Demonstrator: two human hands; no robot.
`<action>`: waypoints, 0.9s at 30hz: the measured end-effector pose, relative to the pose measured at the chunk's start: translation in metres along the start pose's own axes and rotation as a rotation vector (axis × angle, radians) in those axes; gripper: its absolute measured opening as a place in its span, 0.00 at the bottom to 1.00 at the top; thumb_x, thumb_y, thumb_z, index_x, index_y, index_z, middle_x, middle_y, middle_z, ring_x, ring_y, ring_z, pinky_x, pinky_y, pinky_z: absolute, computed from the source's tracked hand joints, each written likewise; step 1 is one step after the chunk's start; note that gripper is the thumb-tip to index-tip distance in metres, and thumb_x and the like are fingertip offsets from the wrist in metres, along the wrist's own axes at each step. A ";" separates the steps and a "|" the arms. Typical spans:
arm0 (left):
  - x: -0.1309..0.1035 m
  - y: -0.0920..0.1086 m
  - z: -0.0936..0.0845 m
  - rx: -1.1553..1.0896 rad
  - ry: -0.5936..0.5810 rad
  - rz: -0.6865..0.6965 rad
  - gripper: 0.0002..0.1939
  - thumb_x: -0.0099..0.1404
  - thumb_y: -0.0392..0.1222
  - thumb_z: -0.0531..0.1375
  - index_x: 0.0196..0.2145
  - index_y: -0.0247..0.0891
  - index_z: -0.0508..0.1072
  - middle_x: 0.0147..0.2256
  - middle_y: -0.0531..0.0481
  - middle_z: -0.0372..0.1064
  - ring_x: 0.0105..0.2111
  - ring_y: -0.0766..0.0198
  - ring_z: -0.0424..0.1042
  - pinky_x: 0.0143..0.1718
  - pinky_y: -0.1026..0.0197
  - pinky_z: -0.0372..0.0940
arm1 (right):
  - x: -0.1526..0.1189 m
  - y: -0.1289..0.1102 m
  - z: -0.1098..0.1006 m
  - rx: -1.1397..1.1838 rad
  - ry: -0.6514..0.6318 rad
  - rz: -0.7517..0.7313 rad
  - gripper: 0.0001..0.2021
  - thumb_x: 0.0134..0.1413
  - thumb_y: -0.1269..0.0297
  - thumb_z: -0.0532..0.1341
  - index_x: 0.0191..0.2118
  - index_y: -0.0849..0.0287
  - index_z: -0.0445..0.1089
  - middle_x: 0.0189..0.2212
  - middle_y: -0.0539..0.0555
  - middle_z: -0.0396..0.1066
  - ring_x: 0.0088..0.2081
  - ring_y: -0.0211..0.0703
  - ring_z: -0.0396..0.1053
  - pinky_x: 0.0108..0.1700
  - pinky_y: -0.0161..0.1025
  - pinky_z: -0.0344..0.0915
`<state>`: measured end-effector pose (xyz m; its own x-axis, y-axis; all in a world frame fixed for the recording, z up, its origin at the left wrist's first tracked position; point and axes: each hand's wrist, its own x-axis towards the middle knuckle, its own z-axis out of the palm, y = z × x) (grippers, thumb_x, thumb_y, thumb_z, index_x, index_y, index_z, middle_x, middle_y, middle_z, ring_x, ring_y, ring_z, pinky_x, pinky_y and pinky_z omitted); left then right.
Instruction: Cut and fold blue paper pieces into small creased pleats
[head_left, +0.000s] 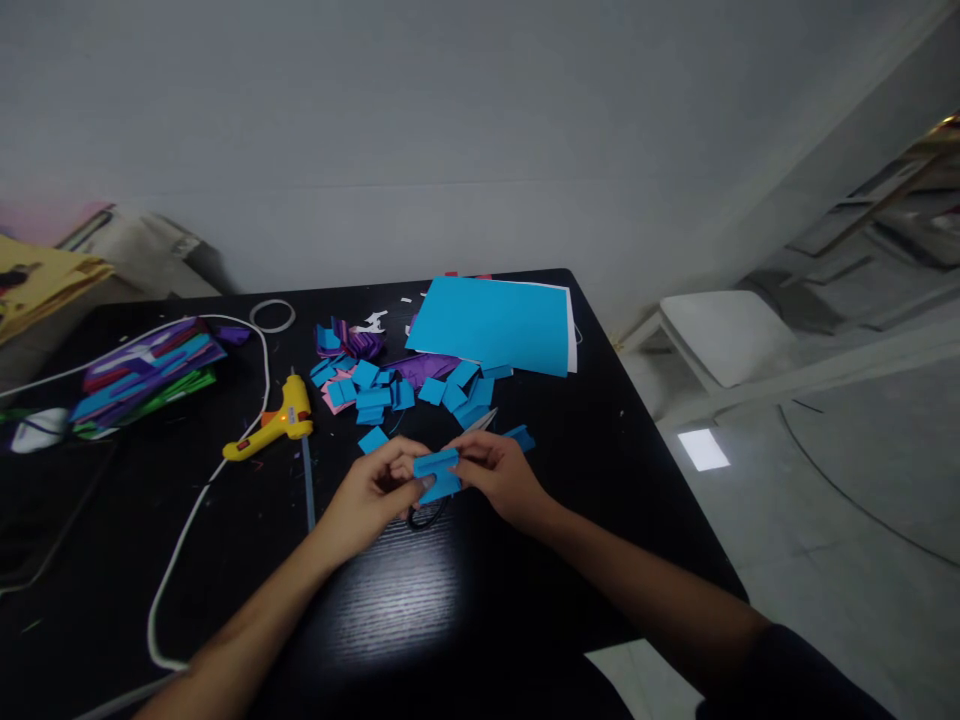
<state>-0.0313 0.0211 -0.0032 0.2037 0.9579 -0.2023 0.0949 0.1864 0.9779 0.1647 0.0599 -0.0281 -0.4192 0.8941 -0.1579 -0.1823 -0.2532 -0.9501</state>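
Observation:
A small piece of blue paper [441, 478] with a fold along its upper edge is held between both hands above the black table. My left hand [375, 493] pinches its left side, thumb on the near face. My right hand [504, 476] grips the right side between thumb and fingers. Beneath the hands lies a pair of scissors [481, 420], with the blade tip and a black handle loop showing and the rest covered. Several cut and folded blue paper pieces [375, 398] are scattered just beyond my hands.
To the left lie a yellow glue gun [289, 412] with a glue stick in it, a white cable [180, 540] and a bundle of coloured paper [150, 375]. Blue sheets [491, 320] are at the back right of the black table [600, 480]. A white stool [724, 335] stands beyond.

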 end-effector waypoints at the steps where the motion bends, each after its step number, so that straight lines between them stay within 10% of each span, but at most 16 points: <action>1: 0.000 0.000 0.000 0.002 0.007 0.005 0.12 0.62 0.46 0.67 0.41 0.38 0.75 0.23 0.55 0.69 0.20 0.68 0.67 0.21 0.66 0.63 | 0.000 0.001 0.000 0.000 -0.010 0.002 0.07 0.47 0.64 0.69 0.35 0.57 0.79 0.27 0.49 0.79 0.26 0.38 0.73 0.30 0.33 0.70; 9: -0.001 -0.002 -0.003 -0.001 0.059 0.058 0.09 0.63 0.46 0.66 0.35 0.37 0.75 0.21 0.55 0.68 0.19 0.69 0.65 0.20 0.67 0.62 | 0.000 -0.012 -0.004 -0.059 -0.096 -0.031 0.09 0.50 0.59 0.70 0.36 0.58 0.80 0.29 0.51 0.79 0.28 0.41 0.77 0.34 0.39 0.74; 16: 0.002 0.000 -0.010 -0.140 0.184 0.054 0.11 0.63 0.47 0.68 0.32 0.36 0.74 0.20 0.57 0.67 0.18 0.70 0.65 0.19 0.69 0.61 | 0.007 -0.070 -0.068 -0.728 0.233 -0.224 0.12 0.51 0.70 0.68 0.42 0.54 0.81 0.40 0.55 0.80 0.41 0.50 0.77 0.46 0.48 0.72; 27: 0.007 -0.003 -0.003 -0.290 0.190 -0.031 0.16 0.58 0.49 0.71 0.33 0.36 0.73 0.20 0.58 0.67 0.18 0.71 0.65 0.18 0.70 0.61 | -0.004 -0.068 -0.072 -1.219 -0.080 0.023 0.09 0.56 0.76 0.64 0.40 0.59 0.79 0.43 0.59 0.74 0.44 0.49 0.73 0.49 0.46 0.68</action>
<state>-0.0327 0.0275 -0.0075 0.0174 0.9694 -0.2449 -0.1881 0.2438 0.9514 0.2430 0.1003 0.0181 -0.4727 0.8579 -0.2017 0.7609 0.2818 -0.5844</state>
